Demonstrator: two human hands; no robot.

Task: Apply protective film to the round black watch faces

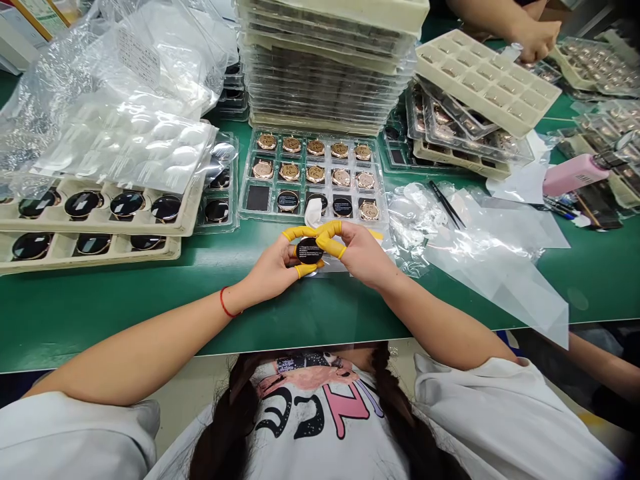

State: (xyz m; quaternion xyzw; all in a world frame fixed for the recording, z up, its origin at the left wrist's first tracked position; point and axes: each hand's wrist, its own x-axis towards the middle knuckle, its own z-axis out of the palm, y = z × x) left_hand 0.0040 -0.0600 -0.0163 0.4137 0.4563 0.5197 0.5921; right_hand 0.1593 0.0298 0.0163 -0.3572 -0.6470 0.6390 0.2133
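Both hands are clamped together here: the left hand and right hand pinch a round black-faced watch just above the green worktop, dead centre of the frame, with yellow rubber finger cots on. A clear plastic tray of rose-gold watches sits right behind.

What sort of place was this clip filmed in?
Likely a factory line handling round watches: a green workbench holds stacked trays of rose-gold watch cases, yellow finger cots cover fingers holding a black round piece, and a co-worker's hand works alongside.
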